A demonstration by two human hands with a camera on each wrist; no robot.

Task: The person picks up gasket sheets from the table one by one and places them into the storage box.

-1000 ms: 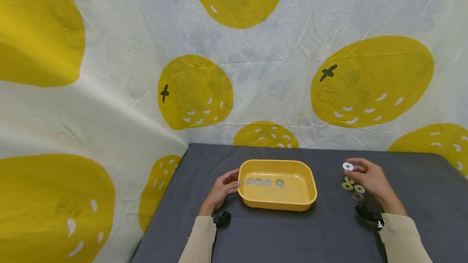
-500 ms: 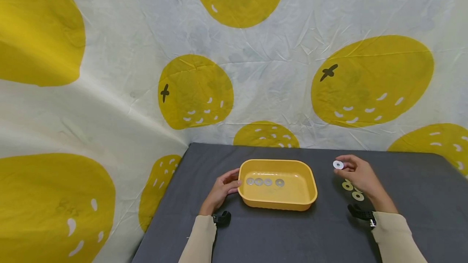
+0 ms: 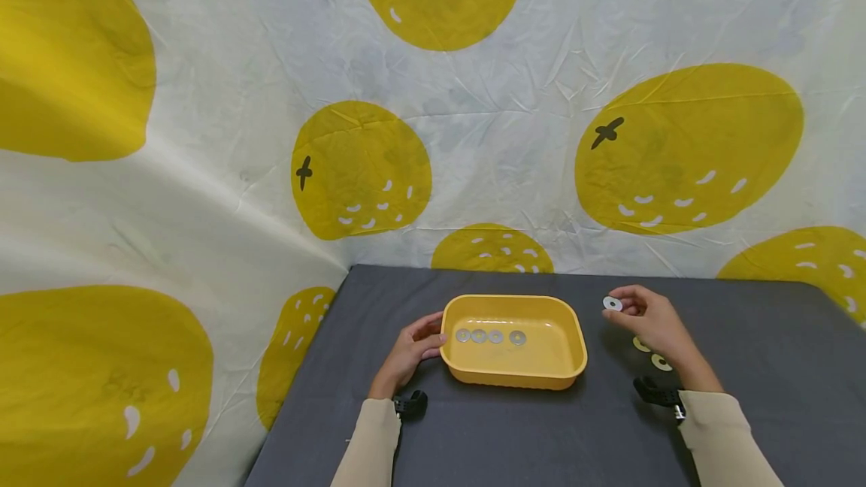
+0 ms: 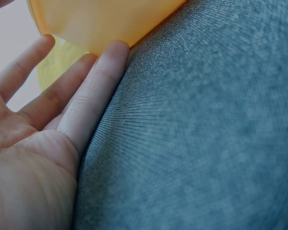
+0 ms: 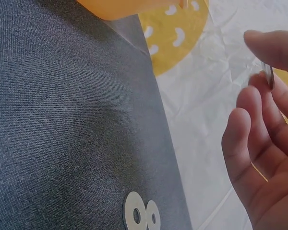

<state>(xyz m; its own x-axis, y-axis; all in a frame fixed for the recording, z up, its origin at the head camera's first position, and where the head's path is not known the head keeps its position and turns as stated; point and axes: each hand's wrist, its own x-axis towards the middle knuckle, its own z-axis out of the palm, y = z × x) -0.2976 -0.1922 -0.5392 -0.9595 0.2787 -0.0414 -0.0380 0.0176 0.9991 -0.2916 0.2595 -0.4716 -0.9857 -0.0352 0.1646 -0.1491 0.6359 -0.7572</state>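
Observation:
My right hand (image 3: 656, 323) pinches a silver washer (image 3: 612, 303) between thumb and fingers, raised over the cloth right of the yellow tray (image 3: 514, 380). In the right wrist view the washer (image 5: 269, 76) shows edge-on by the fingertips. Behind and below that hand, pale washers (image 3: 661, 362) lie on the cloth, partly covered by the hand; two washers (image 5: 134, 213) show in the right wrist view. Several washers (image 3: 496, 337) lie in a row on the tray floor. My left hand (image 3: 409, 352) touches the tray's left end, its extended fingers (image 4: 93, 91) against the outer wall.
A dark grey cloth (image 3: 514, 442) covers the table. Behind it and to the left hangs a white sheet (image 3: 501, 171) printed with yellow fruit. Each wrist wears a black strap, such as the right strap (image 3: 655, 392).
My right hand has moved left toward the tray with the pinched washer, away from the loose washers. My left hand and the tray have stayed in place.

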